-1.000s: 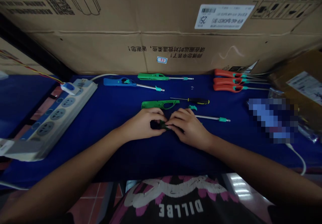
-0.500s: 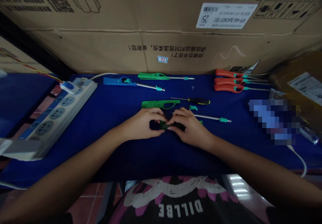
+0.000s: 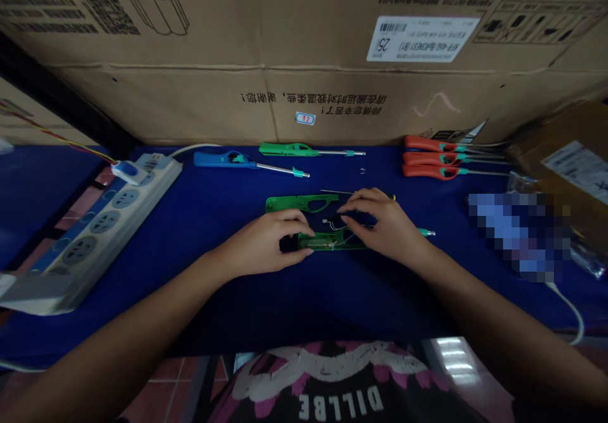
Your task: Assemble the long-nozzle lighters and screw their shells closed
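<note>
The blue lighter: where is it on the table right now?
In the head view, the blue lighter lies left of centre on the blue table, right of the power strip, its metal rod just nearer the wearer than the green lighter.

Left hand (image 3: 273, 242) hides the left end of the lower green casing (image 3: 308, 243) in its grip. Right hand (image 3: 380, 220) covers that casing's right end, most of the screwdriver (image 3: 338, 191) handle and much of the metal rod (image 3: 426, 232). Thin wire (image 3: 332, 224) at right fingertips: pinched or loose, cannot tell. Pale bits (image 3: 363, 171) beyond right hand: too small to identify. Object (image 3: 517, 233) right of it: pixelated. Cardboard box (image 3: 304, 37) beyond both hands: cut by top edge.
</note>
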Motion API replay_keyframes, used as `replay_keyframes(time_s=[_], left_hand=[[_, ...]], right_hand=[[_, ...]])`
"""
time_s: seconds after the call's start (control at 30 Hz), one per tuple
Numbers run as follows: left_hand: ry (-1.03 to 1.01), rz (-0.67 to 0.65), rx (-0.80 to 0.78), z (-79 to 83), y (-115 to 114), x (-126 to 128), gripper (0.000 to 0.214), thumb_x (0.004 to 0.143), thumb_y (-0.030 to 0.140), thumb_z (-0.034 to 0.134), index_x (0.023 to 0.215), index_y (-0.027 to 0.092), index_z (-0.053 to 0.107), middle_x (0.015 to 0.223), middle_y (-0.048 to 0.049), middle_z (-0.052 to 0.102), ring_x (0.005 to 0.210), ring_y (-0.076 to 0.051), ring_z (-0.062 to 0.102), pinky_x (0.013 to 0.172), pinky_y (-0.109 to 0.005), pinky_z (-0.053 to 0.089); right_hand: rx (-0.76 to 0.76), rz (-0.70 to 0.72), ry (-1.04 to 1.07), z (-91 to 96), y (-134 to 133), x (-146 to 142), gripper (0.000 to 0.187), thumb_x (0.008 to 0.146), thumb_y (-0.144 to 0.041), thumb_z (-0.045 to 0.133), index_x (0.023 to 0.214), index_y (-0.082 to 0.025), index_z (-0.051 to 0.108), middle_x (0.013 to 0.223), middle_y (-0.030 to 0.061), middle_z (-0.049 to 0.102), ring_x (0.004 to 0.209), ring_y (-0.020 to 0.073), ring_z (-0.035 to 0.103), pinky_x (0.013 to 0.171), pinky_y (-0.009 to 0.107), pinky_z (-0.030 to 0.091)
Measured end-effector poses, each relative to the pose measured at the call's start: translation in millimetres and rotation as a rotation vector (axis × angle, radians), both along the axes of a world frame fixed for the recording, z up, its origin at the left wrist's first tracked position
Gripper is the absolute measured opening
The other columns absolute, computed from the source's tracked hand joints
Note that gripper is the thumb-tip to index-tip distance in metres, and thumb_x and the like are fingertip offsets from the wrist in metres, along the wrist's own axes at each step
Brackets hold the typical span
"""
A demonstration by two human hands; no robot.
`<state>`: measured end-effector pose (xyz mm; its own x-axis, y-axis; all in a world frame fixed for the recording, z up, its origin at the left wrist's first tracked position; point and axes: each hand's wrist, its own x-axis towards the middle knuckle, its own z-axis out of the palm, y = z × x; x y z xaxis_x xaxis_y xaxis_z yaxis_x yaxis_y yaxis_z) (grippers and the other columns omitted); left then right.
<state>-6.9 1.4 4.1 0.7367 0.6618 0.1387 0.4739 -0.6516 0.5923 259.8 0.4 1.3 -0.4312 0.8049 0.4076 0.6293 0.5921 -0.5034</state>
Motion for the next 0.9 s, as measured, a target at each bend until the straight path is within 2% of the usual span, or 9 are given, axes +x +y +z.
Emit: replay_keyframes(time_s=[0.17,0.37,0.57,0.77,0.9], left_hand=[[0.002,-0.005,0.134,-0.8,-3.0,6.1,0.02,0.094,0.033,0.067,0.11,0.024,0.074,0.112,-0.0045,0.071,0.103,-0.02,0.066,0.091,-0.034,0.055],[0.004,-0.031,0.21,-5.4,-2.9,7.8,0.019,0.095,0.032,0.068,0.111,0.026,0.077,0.109,-0.0027,0.074,0.096,-0.019,0.066,0.084,-0.033,0.055],[0.023,-0.019,0.253,-5.5,-2.1,5.6,0.017,0.094,0.03,0.069,0.108,0.025,0.078,0.109,-0.0024,0.075,0.094,-0.019,0.066,0.083,-0.034,0.054],[0.022,-0.013,0.255,-3.3,-0.5,3.7,0.015,0.094,0.032,0.068,0.103,0.027,0.079,0.104,-0.002,0.075,0.09,-0.019,0.065,0.08,-0.033,0.054],[0.026,-0.007,0.253,-2.0,1.0,1.9,0.014,0.094,0.033,0.069,0.102,0.027,0.079,0.103,-0.0011,0.075,0.092,-0.019,0.066,0.082,-0.034,0.053]], right_hand=[[0.035,0.082,-0.128,-7.9,3.5,0.4,0.017,0.093,-0.015,0.064,0.104,-0.02,0.076,0.101,0.0097,0.069,0.09,0.0229,0.06,0.086,0.043,0.052],[0.044,0.088,-0.167,-5.9,3.3,-1.5,0.01,0.091,-0.015,0.068,0.097,-0.019,0.076,0.1,0.0095,0.069,0.09,0.0232,0.057,0.085,0.042,0.052],[-0.003,0.157,-0.078,3.3,0.4,-0.7,0.016,0.094,-0.013,0.063,0.101,-0.02,0.075,0.092,0.0064,0.075,0.088,0.0217,0.063,0.08,0.038,0.054],[0.082,0.121,0.08,14.1,-3.8,1.1,0.019,0.097,-0.02,0.06,0.108,-0.025,0.075,0.092,0.0053,0.074,0.086,0.0209,0.065,0.077,0.039,0.054],[0.05,0.192,0.04,16.9,-5.3,3.5,0.02,0.097,-0.017,0.06,0.106,-0.025,0.076,0.086,0.0047,0.073,0.083,0.0201,0.063,0.074,0.036,0.053]])
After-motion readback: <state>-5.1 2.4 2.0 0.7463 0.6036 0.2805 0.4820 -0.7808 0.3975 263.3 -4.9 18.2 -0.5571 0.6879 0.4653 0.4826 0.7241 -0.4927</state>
